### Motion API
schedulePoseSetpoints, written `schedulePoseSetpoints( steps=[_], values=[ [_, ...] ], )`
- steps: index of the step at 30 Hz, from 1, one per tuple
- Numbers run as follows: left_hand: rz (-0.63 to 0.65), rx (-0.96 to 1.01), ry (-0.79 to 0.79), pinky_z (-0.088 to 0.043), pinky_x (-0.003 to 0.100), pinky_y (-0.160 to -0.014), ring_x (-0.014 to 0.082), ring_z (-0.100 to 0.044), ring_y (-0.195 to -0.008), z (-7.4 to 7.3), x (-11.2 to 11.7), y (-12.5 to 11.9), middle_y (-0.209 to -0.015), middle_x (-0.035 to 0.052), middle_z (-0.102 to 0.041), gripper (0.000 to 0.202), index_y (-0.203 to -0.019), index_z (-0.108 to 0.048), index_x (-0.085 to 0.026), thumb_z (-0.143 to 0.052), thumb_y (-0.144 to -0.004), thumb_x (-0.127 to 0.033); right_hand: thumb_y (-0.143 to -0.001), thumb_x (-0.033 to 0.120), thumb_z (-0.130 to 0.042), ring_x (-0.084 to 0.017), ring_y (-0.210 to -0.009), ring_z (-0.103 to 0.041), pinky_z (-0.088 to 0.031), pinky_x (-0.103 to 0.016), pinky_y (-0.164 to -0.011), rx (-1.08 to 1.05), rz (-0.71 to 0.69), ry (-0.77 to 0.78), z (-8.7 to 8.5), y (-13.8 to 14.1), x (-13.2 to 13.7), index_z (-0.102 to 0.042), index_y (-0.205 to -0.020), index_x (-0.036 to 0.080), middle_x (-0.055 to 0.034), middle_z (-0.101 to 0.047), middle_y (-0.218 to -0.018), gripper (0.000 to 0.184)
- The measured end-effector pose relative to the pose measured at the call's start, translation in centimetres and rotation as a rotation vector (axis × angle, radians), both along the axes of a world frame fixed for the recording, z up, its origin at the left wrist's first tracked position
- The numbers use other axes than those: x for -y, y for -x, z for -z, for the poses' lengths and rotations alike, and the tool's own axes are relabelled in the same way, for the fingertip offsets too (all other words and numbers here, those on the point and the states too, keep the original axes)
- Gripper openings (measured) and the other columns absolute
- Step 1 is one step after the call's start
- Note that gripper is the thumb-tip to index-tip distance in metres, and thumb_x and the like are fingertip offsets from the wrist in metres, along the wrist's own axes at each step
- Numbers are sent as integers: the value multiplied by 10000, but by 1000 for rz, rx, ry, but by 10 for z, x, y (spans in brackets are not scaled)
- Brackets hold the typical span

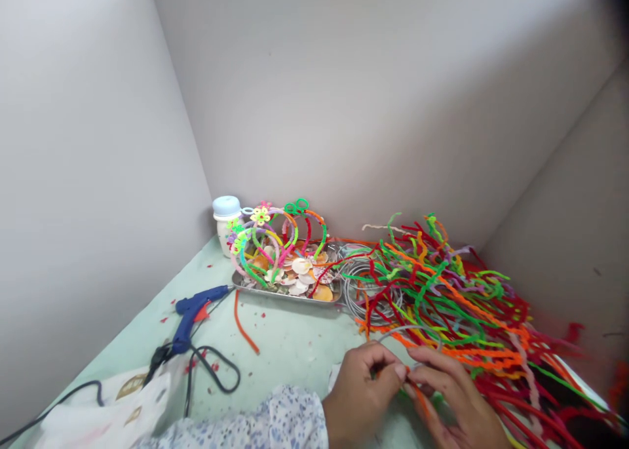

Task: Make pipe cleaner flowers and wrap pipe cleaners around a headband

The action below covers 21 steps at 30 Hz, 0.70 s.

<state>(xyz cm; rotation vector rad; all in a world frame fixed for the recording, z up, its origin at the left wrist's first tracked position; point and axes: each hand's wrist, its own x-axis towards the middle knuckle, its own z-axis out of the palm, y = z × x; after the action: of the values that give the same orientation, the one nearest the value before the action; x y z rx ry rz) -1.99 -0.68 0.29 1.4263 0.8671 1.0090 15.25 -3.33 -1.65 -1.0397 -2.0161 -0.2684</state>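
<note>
My left hand point(361, 390) is closed, thumb against fingers, pinching an orange pipe cleaner point(417, 392). Facing it, my right hand point(455, 396) has its fingertips closed on the same pipe cleaner, whose strand runs down under that palm. A thin grey hoop point(410, 328) arcs up behind both hands; its lower part is hidden by them. A bit of green shows under my fingers, too covered to make out. Close by on the right spreads a big tangled pile of coloured pipe cleaners point(442, 292).
A metal tray point(289, 297) holds seashells point(302, 265) and several pipe-cleaner-wrapped headbands point(258, 239). Coiled grey wire hoops point(368, 292) lie beside it. A white jar point(226, 229) stands behind. At left are a blue glue gun point(189, 318), its black cord and a plastic bag point(113, 403). Grey partitions surround the table.
</note>
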Motion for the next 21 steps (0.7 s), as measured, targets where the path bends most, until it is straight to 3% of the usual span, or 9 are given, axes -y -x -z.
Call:
schedulePoseSetpoints(
  steps=[21],
  values=[
    [2,-51,-7,-403,261,-697,150,-543,-711,1,0,-1,-704,26,-598,191,-709,-693,-127,-551,-799,-219,-883,259,-495,-188,-880,-646,-563,-266,-719,10,4,6,0,4,-2,-580,-956,210,-97,-597,-979,123]
  ],
)
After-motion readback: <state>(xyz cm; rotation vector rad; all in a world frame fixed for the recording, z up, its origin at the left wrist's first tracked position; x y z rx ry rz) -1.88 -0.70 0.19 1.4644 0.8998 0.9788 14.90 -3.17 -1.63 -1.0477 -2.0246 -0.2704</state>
